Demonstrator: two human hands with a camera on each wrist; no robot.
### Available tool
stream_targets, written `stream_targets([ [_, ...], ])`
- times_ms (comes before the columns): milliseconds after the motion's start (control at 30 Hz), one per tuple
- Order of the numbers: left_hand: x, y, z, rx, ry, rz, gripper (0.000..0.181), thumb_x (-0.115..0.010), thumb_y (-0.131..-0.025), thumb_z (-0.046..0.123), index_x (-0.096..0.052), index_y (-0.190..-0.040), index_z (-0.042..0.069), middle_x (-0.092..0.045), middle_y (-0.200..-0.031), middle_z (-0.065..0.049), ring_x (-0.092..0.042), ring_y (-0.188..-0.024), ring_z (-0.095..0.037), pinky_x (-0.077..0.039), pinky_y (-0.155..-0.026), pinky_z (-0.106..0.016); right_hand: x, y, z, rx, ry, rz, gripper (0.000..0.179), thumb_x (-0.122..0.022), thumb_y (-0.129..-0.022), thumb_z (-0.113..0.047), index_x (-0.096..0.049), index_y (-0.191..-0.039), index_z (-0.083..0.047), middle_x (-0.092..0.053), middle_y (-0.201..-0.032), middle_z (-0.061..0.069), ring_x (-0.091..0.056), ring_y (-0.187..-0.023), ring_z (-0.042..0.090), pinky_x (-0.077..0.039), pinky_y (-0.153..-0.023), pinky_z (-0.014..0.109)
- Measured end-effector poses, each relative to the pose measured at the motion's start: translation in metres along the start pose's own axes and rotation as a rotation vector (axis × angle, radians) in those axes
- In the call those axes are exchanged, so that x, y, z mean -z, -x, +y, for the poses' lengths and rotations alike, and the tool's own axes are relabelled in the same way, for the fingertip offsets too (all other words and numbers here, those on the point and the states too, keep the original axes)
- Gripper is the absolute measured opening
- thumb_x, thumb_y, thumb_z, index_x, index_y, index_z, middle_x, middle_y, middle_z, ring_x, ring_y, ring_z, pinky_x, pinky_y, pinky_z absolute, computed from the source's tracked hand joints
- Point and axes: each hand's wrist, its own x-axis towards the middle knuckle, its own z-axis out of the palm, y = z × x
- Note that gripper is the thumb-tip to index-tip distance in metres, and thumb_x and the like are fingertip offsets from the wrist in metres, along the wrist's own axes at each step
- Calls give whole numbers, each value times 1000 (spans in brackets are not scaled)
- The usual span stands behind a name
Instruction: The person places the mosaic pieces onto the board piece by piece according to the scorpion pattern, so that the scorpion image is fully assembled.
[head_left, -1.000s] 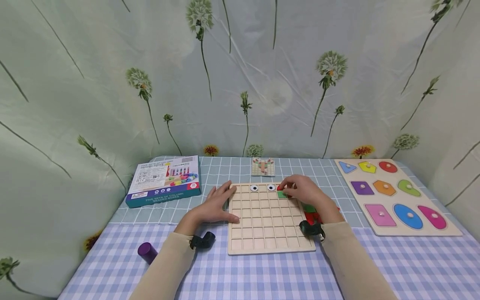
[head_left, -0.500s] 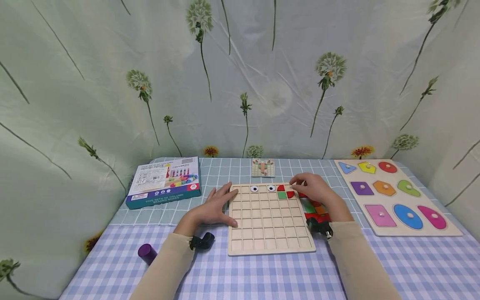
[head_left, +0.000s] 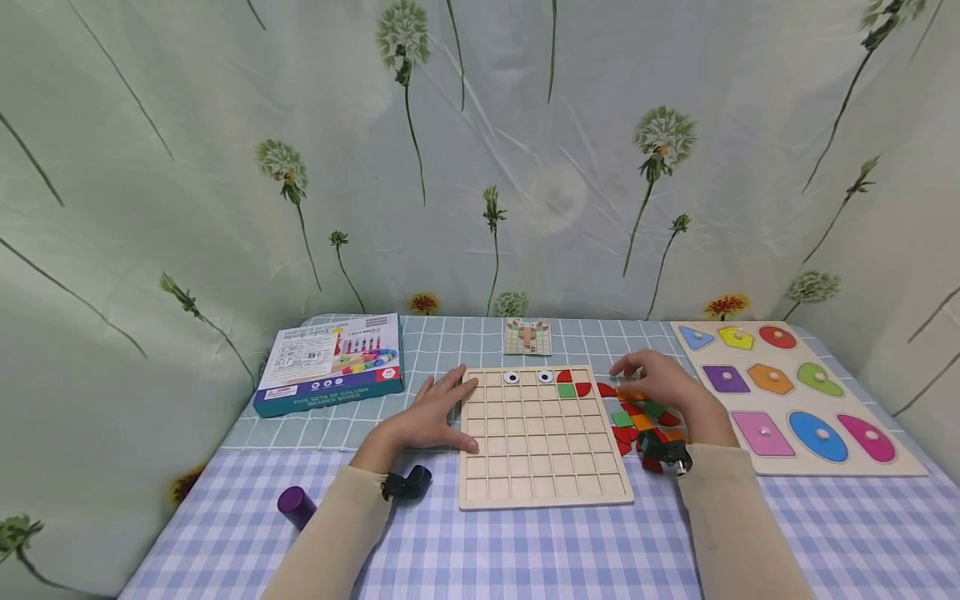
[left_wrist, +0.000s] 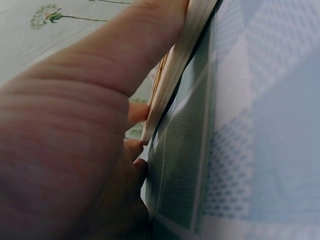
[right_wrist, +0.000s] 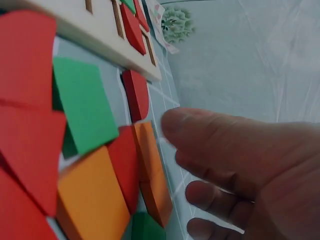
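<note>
A wooden grid board [head_left: 540,450] lies in front of me, with two eye pieces [head_left: 528,377], two red quarter-circle pieces [head_left: 582,389] and a green square [head_left: 566,390] in its top rows. My left hand [head_left: 431,414] spreads its fingers and thumb along the board's left edge; in the left wrist view the thumb [left_wrist: 120,55] rests against that edge. To the right of the board, my right hand [head_left: 656,382] is over a pile of red, green and orange wooden pieces [head_left: 641,422]. Its fingers are loosely bent with nothing between them. A red piece [right_wrist: 136,95] lies near its fingertips.
A small pattern card [head_left: 527,337] lies behind the board. At the back left is a boxed bead set [head_left: 330,362]; a purple cylinder [head_left: 296,507] stands by my left sleeve. A knobbed shape puzzle [head_left: 795,400] takes up the right side, and a flowered curtain [head_left: 480,167] hangs behind.
My right hand has moved right, off the board's top right corner to the pile, uncovering the red and green pieces in the grid. The left hand has stayed at the board's edge.
</note>
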Motion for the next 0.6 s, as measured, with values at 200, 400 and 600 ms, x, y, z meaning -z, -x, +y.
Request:
stream_targets([
  [200, -1, -2, -1, 1, -13, 1, 108, -86, -73, 49, -29, -158, 13, -8, -170, -11, -6, -158, -31, 3, -127, -56, -2, 2, 8, -25, 4, -52, 19, -73, -88, -15, -73, -107, -9, -69, -107, 12, -58, -101, 30, -53, -93, 51],
  [400, -1, -3, -2, -6, -11, 4, 108, -87, -73, 48, -30, -158, 13, -9, -170, -12, -7, -158, -32, 3, -127, -56, -4, -1, 12, -35, -31, -39, 15, -75, -87, -15, -70, -101, -11, -67, -104, 10, -56, -98, 27, -53, -92, 48],
  [600, 0, -1, -3, -20, -5, 10, 108, -87, -72, 47, -31, -158, 12, -10, -169, -14, -8, -157, -34, 2, -126, -58, -4, -1, 9, -40, -66, -11, 17, -76, -86, -15, -65, -99, -11, -63, -99, 8, -55, -95, 25, -53, -85, 40],
])
